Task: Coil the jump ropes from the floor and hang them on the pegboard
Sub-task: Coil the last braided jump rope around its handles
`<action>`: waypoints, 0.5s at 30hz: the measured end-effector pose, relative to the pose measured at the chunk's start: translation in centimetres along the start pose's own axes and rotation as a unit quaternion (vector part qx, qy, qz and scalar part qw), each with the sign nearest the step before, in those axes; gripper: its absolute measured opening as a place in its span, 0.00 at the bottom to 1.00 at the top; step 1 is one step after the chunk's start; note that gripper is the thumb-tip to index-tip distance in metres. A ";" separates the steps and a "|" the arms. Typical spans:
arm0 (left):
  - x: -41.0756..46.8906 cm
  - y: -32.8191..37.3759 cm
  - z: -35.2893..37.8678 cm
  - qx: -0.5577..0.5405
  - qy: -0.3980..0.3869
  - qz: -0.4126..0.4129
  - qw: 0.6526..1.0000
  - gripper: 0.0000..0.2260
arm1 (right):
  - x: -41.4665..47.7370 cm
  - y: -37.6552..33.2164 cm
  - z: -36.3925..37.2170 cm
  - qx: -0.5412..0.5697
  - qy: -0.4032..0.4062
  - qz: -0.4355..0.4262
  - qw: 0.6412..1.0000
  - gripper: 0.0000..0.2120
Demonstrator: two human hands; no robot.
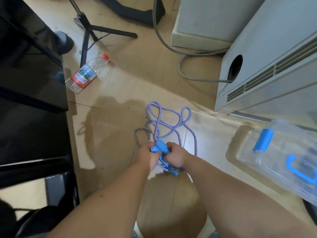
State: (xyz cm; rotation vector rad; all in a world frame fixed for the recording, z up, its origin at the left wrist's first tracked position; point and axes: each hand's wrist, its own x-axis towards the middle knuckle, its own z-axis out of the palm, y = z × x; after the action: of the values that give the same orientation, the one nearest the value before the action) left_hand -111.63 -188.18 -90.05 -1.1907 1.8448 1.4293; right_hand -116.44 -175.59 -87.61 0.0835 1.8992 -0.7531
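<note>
We see both arms reaching down toward the tan floor (120, 93), where the jump rope (169, 121), a blue-and-white braided cord, trails in loose, overlapping loops just ahead of the hands. Our left hand (147, 156) curls around a bunch of the cord together with a blue handle (160, 146), and our right hand (176, 156) closes on the same bundle from the other side, its fingers wrapped around it; a second blue handle end (173, 171) pokes out beneath the right wrist. The hands sit almost touching, the handles between them. Off to the left lies a clear plastic bottle (85, 74) with a red cap, on its side near the legs of a black stand (96, 31). To the right, a transparent storage box (277, 158) with blue latches sits just beside a white air-conditioning unit (274, 69), which has a grey hose (173, 47) running into it.
</note>
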 end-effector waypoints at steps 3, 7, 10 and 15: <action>-0.3 1.2 -0.5 -0.100 -0.001 0.009 0.995 0.14 | -0.6 -0.6 -0.2 0.013 -0.022 -0.022 0.999 0.07; -1.5 3.3 -1.9 -0.176 -0.038 0.014 0.984 0.17 | -2.2 -2.1 -2.1 -0.008 -0.001 -0.064 0.998 0.05; -3.5 5.6 -2.9 -0.183 -0.052 0.045 0.981 0.17 | -4.1 -3.3 -3.8 -0.005 0.030 -0.096 0.995 0.06; -7.4 8.7 -4.3 -0.043 -0.030 0.169 0.984 0.17 | -7.5 -4.9 -5.9 -0.110 0.124 -0.123 0.978 0.15</action>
State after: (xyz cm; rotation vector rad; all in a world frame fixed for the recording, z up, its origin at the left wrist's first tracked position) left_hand -115.21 -189.31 -78.42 -0.8896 2.0316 1.7232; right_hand -119.66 -174.34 -77.45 -0.2088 2.2477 -0.7170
